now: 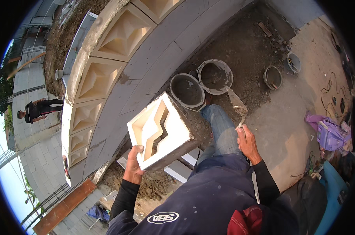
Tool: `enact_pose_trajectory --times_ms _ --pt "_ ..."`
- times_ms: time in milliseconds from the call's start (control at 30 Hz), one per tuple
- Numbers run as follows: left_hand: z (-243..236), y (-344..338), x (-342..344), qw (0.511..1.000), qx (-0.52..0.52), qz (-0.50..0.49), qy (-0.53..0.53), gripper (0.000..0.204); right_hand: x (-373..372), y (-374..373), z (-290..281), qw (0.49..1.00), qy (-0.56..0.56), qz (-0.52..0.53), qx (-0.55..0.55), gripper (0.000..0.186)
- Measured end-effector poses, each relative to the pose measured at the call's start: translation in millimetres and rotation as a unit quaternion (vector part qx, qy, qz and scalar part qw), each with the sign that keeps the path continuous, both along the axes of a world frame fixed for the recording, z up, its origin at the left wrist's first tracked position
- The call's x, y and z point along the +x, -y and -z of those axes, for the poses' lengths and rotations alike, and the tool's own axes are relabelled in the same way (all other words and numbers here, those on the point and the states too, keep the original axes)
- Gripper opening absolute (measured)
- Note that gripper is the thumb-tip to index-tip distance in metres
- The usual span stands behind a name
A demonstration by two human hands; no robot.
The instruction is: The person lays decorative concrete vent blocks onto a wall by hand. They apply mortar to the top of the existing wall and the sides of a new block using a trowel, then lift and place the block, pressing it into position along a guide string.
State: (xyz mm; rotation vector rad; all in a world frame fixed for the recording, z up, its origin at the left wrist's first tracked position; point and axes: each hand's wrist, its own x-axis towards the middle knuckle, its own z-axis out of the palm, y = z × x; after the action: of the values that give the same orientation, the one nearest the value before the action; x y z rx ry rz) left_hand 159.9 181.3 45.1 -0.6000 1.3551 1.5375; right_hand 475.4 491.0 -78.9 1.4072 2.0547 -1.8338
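Note:
My left hand (134,163) grips the lower left corner of a cream ventilation block (176,127) with a zigzag opening, thumb on its front face. The block is tilted and held off the wall; its lower side looks coated in grey mortar. Out to the right, my right hand (247,143) is closed round the handle of a trowel (236,100). Some mortar clings to the trowel near its handle. Its blade points at a bucket (228,69) of grey mortar, beside a second mortar bucket (201,102).
Similar cream blocks (95,80) line the top of the grey block wall (154,64) at left. A smaller bucket (272,77) and another pail (293,62) stand farther right. A purple bag (329,134) lies on the ground. Another person (38,109) stands beyond the wall.

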Motion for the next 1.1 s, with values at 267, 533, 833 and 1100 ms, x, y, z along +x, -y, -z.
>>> enact_pose_trajectory --times_ms 267,533,833,1100 --pt "147 73 214 0.926 0.163 -0.330 0.090 0.059 19 24 -47 0.951 -0.084 -0.296 0.016 0.031" --pt "155 44 237 0.933 0.121 -0.333 0.060 0.057 3 -25 -47 0.876 -0.128 -0.463 0.040 0.027" --pt "191 -51 197 0.955 0.087 -0.276 0.073 0.057 -68 -114 141 0.891 -0.100 -0.439 0.062 0.034" --pt "288 -123 180 0.938 0.075 -0.292 0.173 0.059 -49 -192 108 0.890 -0.125 -0.436 -0.038 0.034"
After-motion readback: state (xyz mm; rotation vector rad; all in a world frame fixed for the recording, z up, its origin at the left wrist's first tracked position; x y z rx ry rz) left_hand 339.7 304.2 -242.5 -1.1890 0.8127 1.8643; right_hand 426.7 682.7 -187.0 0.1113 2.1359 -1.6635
